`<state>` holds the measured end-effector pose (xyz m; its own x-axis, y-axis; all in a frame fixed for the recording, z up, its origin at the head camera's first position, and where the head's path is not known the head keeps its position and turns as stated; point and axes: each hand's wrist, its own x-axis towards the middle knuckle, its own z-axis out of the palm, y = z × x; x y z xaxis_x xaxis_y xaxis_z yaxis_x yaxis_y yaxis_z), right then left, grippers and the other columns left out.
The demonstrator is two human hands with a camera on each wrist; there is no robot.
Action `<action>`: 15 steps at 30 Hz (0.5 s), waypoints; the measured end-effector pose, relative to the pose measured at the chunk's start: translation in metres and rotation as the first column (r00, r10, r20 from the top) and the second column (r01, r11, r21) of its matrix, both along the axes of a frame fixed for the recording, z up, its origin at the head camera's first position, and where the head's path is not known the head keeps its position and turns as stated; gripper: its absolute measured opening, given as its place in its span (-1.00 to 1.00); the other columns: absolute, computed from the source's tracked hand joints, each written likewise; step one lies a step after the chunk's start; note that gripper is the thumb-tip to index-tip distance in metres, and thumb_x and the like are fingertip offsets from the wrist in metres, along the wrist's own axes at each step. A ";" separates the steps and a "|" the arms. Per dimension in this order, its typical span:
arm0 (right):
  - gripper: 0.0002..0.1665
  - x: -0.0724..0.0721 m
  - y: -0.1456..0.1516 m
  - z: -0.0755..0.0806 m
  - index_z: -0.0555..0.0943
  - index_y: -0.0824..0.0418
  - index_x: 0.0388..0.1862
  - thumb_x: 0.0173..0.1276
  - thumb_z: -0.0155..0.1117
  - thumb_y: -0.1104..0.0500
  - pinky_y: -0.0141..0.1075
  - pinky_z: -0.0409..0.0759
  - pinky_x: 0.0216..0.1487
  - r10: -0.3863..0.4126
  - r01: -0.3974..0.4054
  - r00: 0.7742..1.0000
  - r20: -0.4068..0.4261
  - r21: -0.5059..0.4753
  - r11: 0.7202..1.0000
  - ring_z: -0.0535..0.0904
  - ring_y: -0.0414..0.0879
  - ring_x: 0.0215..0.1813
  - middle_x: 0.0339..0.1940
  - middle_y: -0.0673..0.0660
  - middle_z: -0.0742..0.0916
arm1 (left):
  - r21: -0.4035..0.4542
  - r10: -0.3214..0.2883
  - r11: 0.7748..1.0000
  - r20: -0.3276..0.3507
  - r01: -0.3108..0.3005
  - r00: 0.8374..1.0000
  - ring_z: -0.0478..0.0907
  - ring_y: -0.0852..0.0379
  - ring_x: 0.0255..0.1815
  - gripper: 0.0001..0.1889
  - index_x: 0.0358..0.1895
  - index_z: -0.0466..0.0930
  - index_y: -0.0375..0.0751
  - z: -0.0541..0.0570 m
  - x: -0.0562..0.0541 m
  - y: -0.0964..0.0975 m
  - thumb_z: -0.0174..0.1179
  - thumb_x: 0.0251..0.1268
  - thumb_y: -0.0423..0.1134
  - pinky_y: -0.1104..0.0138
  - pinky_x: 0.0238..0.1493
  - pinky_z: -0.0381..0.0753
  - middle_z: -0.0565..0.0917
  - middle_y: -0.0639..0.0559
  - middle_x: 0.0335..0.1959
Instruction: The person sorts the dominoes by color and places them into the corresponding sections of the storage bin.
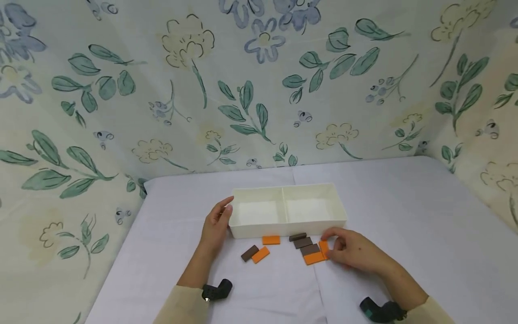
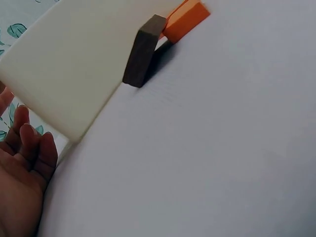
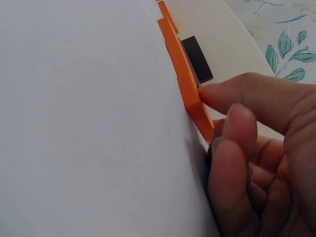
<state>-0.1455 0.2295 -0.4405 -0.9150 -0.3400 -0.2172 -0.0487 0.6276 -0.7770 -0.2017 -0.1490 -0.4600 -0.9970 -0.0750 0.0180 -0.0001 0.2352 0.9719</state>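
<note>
A white two-compartment box (image 1: pixel 284 206) stands on the table, both compartments bare inside. At its left end my left hand (image 1: pixel 215 227) touches the wall with relaxed fingers (image 2: pixel 47 153). My right hand (image 1: pixel 356 252) pinches an upright-placed orange block (image 1: pixel 323 249) between finger and thumb, at the right of a cluster. In that cluster are another orange block (image 1: pixel 313 258) and dark brown blocks (image 1: pixel 303 242). In the right wrist view the fingers (image 3: pixel 232 123) meet the end of the orange row (image 3: pixel 180 74); part of the held block is hidden.
Left of the cluster, an orange block (image 1: pixel 271 240) lies by the box's front wall. Nearer me, a dark brown block (image 1: pixel 249 253) touches an orange block (image 1: pixel 261 255). White cloth covers the table (image 1: pixel 275 292); a floral curtain (image 1: pixel 259 90) hangs behind.
</note>
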 end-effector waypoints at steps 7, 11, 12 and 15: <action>-0.60 0.000 0.003 -0.003 0.60 0.13 -0.03 0.25 0.52 0.03 -0.36 0.37 -0.54 -0.014 0.015 0.999 0.041 -0.023 1.000 0.48 -0.14 -0.62 -0.55 0.03 0.58 | -0.040 0.006 0.999 0.003 -0.006 1.000 0.51 -0.04 0.02 -0.59 0.37 0.49 0.31 -0.002 0.002 -0.001 0.02 0.56 0.17 0.26 0.01 0.46 0.61 -0.17 0.08; -0.57 -0.001 0.013 -0.002 0.61 0.19 0.21 0.36 0.34 0.21 -0.38 0.38 -0.53 0.125 -0.121 0.991 0.039 -0.090 0.989 0.44 -0.21 -0.61 -0.54 0.02 0.56 | -0.055 0.006 0.998 -0.024 -0.007 1.000 0.48 0.00 -0.06 -0.60 0.36 0.50 0.32 -0.004 0.002 0.000 0.03 0.57 0.15 0.26 -0.04 0.46 0.62 -0.16 -0.01; -0.56 -0.002 0.015 -0.002 0.61 0.20 0.22 0.36 0.31 0.24 -0.39 0.38 -0.53 0.151 -0.146 0.988 0.043 -0.106 0.984 0.44 -0.23 -0.62 -0.54 0.02 0.56 | -0.057 0.007 0.998 -0.029 -0.009 1.000 0.48 0.01 -0.08 -0.61 0.36 0.50 0.32 -0.004 0.002 0.000 0.03 0.57 0.14 0.26 -0.06 0.46 0.61 -0.16 -0.03; -0.63 -0.002 0.017 -0.001 0.64 0.20 0.15 0.37 0.31 0.22 -0.38 0.39 -0.52 0.174 -0.165 0.983 0.066 -0.118 0.979 0.46 -0.23 -0.62 -0.54 0.01 0.56 | -0.062 0.015 0.998 -0.029 -0.017 0.999 0.45 0.03 -0.14 -0.62 0.36 0.50 0.33 -0.005 0.001 0.001 0.03 0.58 0.11 0.28 -0.11 0.45 0.59 -0.15 -0.10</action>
